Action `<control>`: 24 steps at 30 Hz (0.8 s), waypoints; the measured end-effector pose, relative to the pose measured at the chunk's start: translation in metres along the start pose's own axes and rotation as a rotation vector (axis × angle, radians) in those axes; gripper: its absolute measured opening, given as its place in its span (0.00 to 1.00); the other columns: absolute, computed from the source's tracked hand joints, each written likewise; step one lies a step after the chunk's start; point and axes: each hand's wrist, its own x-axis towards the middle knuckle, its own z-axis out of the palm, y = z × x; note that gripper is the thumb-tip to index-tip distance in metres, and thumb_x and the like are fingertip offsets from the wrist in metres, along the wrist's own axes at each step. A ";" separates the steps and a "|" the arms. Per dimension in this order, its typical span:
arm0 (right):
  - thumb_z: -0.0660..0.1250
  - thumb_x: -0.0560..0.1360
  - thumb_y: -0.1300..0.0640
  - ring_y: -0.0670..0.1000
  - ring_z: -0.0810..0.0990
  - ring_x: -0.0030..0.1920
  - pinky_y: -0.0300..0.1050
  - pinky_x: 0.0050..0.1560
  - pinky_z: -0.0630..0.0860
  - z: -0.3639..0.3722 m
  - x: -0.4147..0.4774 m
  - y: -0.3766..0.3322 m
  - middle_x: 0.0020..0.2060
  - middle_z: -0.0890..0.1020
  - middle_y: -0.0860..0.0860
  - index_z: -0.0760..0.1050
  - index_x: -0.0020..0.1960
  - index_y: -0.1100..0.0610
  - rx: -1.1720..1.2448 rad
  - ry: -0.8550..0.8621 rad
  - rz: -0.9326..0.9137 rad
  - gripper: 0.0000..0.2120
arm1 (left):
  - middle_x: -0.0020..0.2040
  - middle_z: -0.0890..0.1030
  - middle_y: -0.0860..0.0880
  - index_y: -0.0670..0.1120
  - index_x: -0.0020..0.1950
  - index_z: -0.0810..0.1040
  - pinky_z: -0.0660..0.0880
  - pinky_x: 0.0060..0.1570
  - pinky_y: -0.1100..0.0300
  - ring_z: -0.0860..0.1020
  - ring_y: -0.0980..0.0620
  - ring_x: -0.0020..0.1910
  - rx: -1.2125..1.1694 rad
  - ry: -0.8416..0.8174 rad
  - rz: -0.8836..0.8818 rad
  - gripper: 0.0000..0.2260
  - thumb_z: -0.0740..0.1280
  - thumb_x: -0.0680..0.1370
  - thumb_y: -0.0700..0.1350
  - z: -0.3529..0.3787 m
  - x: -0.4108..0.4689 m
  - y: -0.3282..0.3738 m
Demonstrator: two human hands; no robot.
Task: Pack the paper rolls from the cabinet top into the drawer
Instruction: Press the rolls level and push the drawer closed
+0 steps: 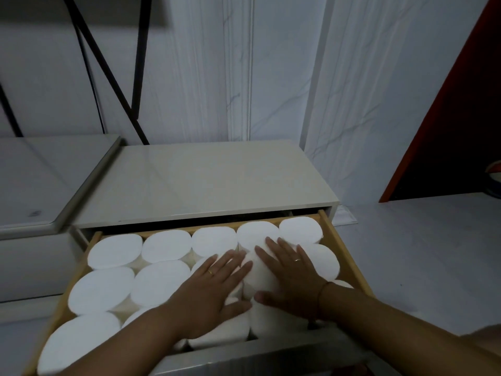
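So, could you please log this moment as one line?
left hand: flat on paper rolls | right hand: flat on rolls | drawer: open, packed | cabinet top: no rolls

The paper rolls (162, 283) are showing soft, matt white ends with a faintly fibrous look. The drawer (343, 248) is showing bare light wood on its side walls, smooth and unpainted. The cabinet top (206, 180) is looking like a smooth, pale, slightly glossy panel, catching faint reflections. The wall (271, 77) behind is appearing as polished, marble-veined white panels.
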 end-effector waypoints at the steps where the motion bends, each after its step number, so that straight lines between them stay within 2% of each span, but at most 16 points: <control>1: 0.44 0.67 0.24 0.52 0.33 0.75 0.56 0.70 0.32 0.005 0.004 -0.004 0.75 0.35 0.48 0.35 0.74 0.43 -0.023 -0.016 -0.017 0.43 | 0.74 0.31 0.60 0.61 0.74 0.32 0.25 0.69 0.61 0.27 0.62 0.71 0.012 0.004 -0.014 0.31 0.38 0.75 0.70 0.000 -0.005 -0.007; 3: 0.43 0.66 0.24 0.53 0.32 0.74 0.57 0.68 0.29 0.013 0.008 -0.006 0.74 0.33 0.47 0.33 0.73 0.43 -0.070 -0.033 -0.022 0.43 | 0.74 0.30 0.61 0.61 0.73 0.31 0.24 0.66 0.65 0.27 0.62 0.70 0.021 0.015 -0.056 0.31 0.37 0.75 0.71 0.000 -0.015 -0.020; 6: 0.48 0.70 0.27 0.54 0.30 0.74 0.56 0.67 0.27 0.012 0.008 -0.005 0.72 0.28 0.47 0.31 0.73 0.42 -0.095 -0.049 0.000 0.42 | 0.74 0.31 0.61 0.61 0.73 0.31 0.25 0.67 0.64 0.27 0.62 0.71 0.006 0.027 -0.105 0.31 0.38 0.75 0.71 -0.001 -0.022 -0.027; 10: 0.51 0.72 0.30 0.53 0.33 0.75 0.58 0.71 0.33 -0.006 -0.006 -0.021 0.75 0.34 0.47 0.35 0.74 0.44 -0.030 -0.132 0.031 0.40 | 0.73 0.31 0.62 0.62 0.73 0.32 0.29 0.71 0.59 0.26 0.63 0.70 -0.079 -0.040 -0.140 0.33 0.39 0.73 0.73 -0.007 -0.027 -0.022; 13: 0.43 0.69 0.26 0.52 0.32 0.74 0.55 0.71 0.32 -0.021 -0.031 -0.043 0.76 0.38 0.46 0.40 0.75 0.43 0.041 -0.179 -0.026 0.40 | 0.73 0.31 0.67 0.70 0.69 0.33 0.32 0.71 0.58 0.27 0.67 0.69 -0.182 -0.137 -0.121 0.31 0.38 0.70 0.77 -0.013 -0.041 -0.012; 14: 0.38 0.67 0.25 0.53 0.36 0.74 0.55 0.72 0.36 -0.025 -0.040 -0.052 0.77 0.44 0.48 0.46 0.75 0.45 0.014 -0.138 -0.071 0.42 | 0.72 0.31 0.68 0.71 0.69 0.33 0.32 0.71 0.58 0.28 0.68 0.69 -0.199 -0.166 -0.105 0.31 0.37 0.69 0.77 -0.014 -0.048 -0.008; 15: 0.33 0.68 0.26 0.55 0.47 0.75 0.57 0.73 0.48 -0.026 -0.047 -0.056 0.76 0.55 0.50 0.57 0.74 0.47 -0.081 -0.066 -0.110 0.43 | 0.72 0.32 0.68 0.71 0.69 0.34 0.32 0.71 0.58 0.28 0.68 0.69 -0.204 -0.183 -0.090 0.32 0.38 0.69 0.78 -0.014 -0.053 -0.003; 16: 0.31 0.71 0.29 0.54 0.63 0.72 0.56 0.67 0.66 -0.029 -0.053 -0.060 0.70 0.69 0.49 0.68 0.69 0.48 -0.139 -0.043 -0.071 0.41 | 0.72 0.32 0.68 0.71 0.70 0.35 0.31 0.71 0.58 0.29 0.68 0.69 -0.198 -0.190 -0.075 0.33 0.38 0.68 0.78 -0.014 -0.058 0.001; 17: 0.32 0.73 0.32 0.51 0.74 0.65 0.53 0.56 0.76 -0.032 -0.055 -0.064 0.64 0.76 0.48 0.75 0.62 0.46 -0.146 -0.006 -0.015 0.39 | 0.73 0.32 0.68 0.70 0.71 0.34 0.29 0.70 0.59 0.28 0.68 0.69 -0.183 -0.189 -0.061 0.34 0.39 0.68 0.78 -0.014 -0.061 0.004; 18: 0.34 0.74 0.33 0.48 0.78 0.61 0.52 0.50 0.79 -0.033 -0.056 -0.066 0.60 0.79 0.47 0.77 0.59 0.46 -0.122 0.027 0.006 0.38 | 0.73 0.32 0.67 0.69 0.71 0.33 0.27 0.69 0.62 0.27 0.67 0.69 -0.162 -0.184 -0.051 0.34 0.39 0.68 0.78 -0.014 -0.063 0.008; 21: 0.37 0.74 0.33 0.51 0.78 0.60 0.51 0.55 0.77 -0.032 -0.057 -0.069 0.61 0.79 0.49 0.70 0.63 0.48 -0.101 0.075 -0.005 0.34 | 0.72 0.31 0.66 0.67 0.70 0.32 0.25 0.68 0.63 0.27 0.66 0.69 -0.129 -0.132 -0.065 0.37 0.40 0.66 0.79 -0.018 -0.065 0.013; 24: 0.38 0.74 0.33 0.52 0.77 0.62 0.59 0.52 0.77 -0.028 -0.053 -0.068 0.63 0.77 0.50 0.65 0.64 0.50 -0.140 0.139 0.028 0.32 | 0.73 0.31 0.65 0.65 0.73 0.34 0.28 0.70 0.60 0.27 0.64 0.70 -0.106 -0.043 -0.096 0.38 0.43 0.68 0.78 -0.019 -0.065 0.012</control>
